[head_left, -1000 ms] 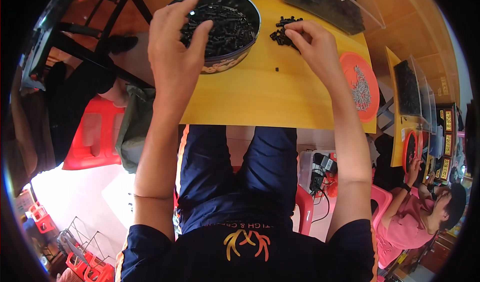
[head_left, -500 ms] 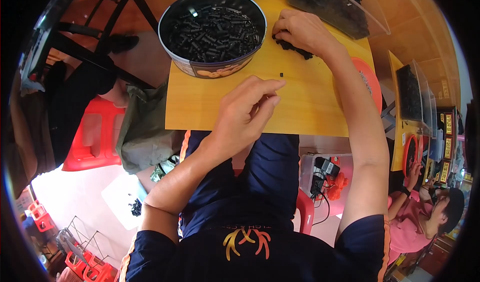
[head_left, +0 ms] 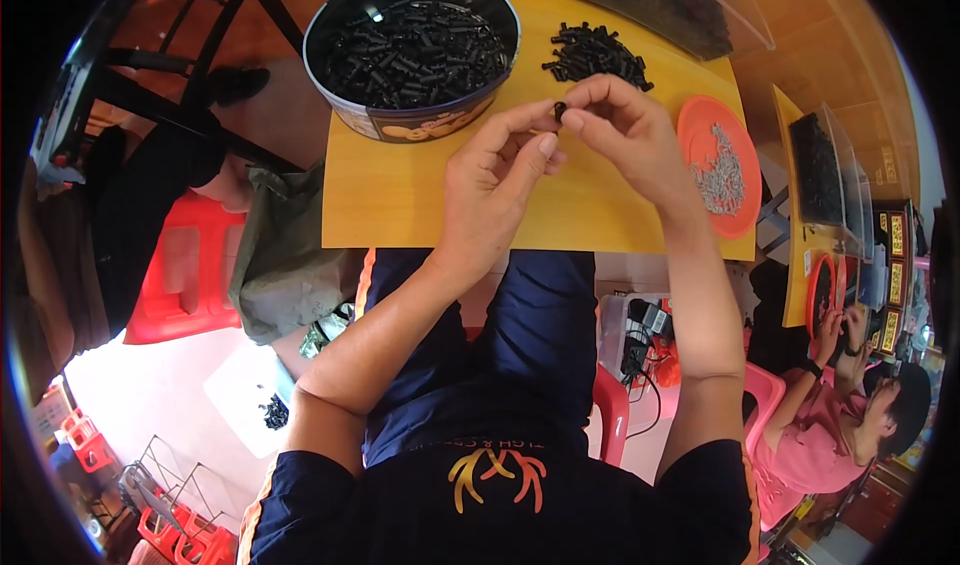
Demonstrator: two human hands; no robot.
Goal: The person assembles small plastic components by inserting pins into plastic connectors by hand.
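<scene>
Above the yellow table, my two hands meet at a small black plastic piece [head_left: 560, 111]. My right hand [head_left: 635, 140] pinches it between thumb and forefinger. My left hand [head_left: 490, 180] comes to it from the left, its forefinger tip close against the piece; the fingers are curled together, and whatever lies between them is hidden. Just beyond my right hand lies a loose pile of short black plastic parts [head_left: 598, 55]. A round tin [head_left: 420, 125] full of similar black tubular pieces stands to the left of the pile.
An orange-red plate [head_left: 740, 220] of small silvery pins sits at the table's right edge. A clear box [head_left: 650, 10] of black parts stands at the far right. A person in pink [head_left: 815, 450] works at another table on the right.
My right hand has come back from the black pile toward my left hand and now pinches a black piece. My left hand has moved slightly up. The pile and plate are more exposed.
</scene>
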